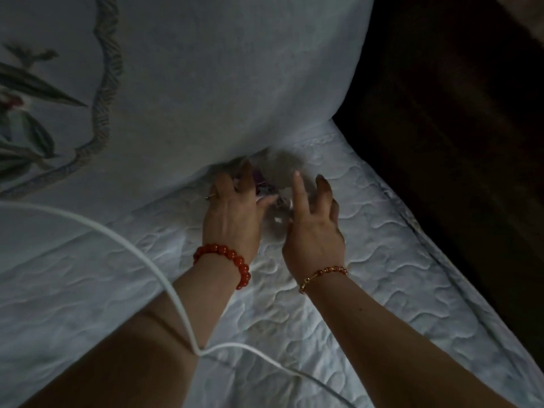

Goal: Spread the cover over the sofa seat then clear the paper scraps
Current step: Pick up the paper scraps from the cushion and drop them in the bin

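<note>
A white quilted cover (338, 290) lies over the sofa seat. Both my hands reach to the crease where the seat meets the pale backrest (220, 83). A small heap of paper scraps (270, 198), whitish with a purple bit, lies there between my hands. My left hand (232, 207), with a red bead bracelet, rests on the scraps with fingers curled around some of them. My right hand (315, 228), with a thin gold bracelet, hovers beside the heap with fingers spread. The scene is dim and the scraps are partly hidden by my fingers.
A white cable (164, 278) loops across the seat and over my left forearm. The backrest carries a leaf print and braided trim (109, 83) at the left. A dark armrest (456, 142) borders the seat on the right.
</note>
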Demonstrator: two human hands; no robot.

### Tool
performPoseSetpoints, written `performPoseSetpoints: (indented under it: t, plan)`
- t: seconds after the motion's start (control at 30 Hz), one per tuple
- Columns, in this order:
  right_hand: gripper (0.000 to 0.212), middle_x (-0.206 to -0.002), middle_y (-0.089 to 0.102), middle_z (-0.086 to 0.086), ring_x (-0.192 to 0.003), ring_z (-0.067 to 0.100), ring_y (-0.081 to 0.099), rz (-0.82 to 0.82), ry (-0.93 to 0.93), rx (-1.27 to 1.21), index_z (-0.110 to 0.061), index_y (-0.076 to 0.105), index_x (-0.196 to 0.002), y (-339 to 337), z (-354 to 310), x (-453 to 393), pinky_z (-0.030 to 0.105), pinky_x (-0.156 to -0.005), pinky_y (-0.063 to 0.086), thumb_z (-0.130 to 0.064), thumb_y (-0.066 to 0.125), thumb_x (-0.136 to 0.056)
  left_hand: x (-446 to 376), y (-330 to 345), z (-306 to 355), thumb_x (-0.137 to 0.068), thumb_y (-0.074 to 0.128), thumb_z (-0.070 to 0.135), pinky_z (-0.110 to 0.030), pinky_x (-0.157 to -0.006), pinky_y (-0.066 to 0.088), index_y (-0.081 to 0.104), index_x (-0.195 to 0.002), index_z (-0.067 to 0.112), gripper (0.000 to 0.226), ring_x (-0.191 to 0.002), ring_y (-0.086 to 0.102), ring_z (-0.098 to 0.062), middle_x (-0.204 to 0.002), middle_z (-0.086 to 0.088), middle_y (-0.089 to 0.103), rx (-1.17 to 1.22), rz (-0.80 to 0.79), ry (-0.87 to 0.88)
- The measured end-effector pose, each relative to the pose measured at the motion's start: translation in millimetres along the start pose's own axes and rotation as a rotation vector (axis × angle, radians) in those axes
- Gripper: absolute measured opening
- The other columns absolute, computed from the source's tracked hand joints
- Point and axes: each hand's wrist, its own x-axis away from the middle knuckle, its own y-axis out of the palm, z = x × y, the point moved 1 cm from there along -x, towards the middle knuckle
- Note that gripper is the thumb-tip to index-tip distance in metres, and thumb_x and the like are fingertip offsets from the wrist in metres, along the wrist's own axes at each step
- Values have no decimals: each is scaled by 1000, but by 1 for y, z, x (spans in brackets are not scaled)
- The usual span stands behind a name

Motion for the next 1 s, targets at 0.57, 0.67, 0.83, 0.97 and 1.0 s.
performPoseSetpoints:
  t: [0.57, 0.67, 0.83, 0.97, 1.0]
  plan:
    - [23, -124, 37, 14, -113, 30, 39, 58, 4, 137, -17, 45, -113, 16, 8, -16, 33, -65, 37, -33, 42, -97, 1, 13, 6, -95, 47, 24, -40, -57, 47, 50, -110, 15, 18, -82, 57, -39, -108, -22, 47, -83, -41, 155]
    - [18, -121, 39, 15, -109, 32, 43, 18, 6, 101, -14, 43, -112, 11, 4, -5, 35, -72, 41, -19, 44, -95, 13, 9, 7, -96, 45, 17, -37, -57, 39, 46, -107, 14, 11, -83, 55, -34, -99, -16, 48, -69, -62, 187]
    - [19, -117, 43, 15, -105, 32, 46, 0, -8, 56, -9, 45, -110, 2, 5, 28, 37, -72, 44, -18, 47, -93, 49, -8, -2, -97, 42, 20, -31, -62, 41, 45, -109, 17, 13, -83, 54, -25, -100, -10, 49, -42, -92, 193]
    - [25, -109, 47, 13, -98, 29, 48, 45, -30, 5, -7, 50, -104, -8, 0, 56, 33, -69, 39, -30, 49, -93, 75, -29, -9, -99, 38, 25, -27, -60, 37, 43, -114, 19, 17, -86, 51, -21, -105, -6, 47, -11, -107, 156]
    - [26, -109, 47, 13, -99, 29, 48, 56, -10, -3, -7, 51, -104, -9, -1, 62, 32, -69, 38, -30, 49, -93, 81, -35, -11, -99, 37, 25, -26, -60, 36, 43, -114, 19, 18, -85, 50, -20, -105, -6, 46, -1, -107, 144]
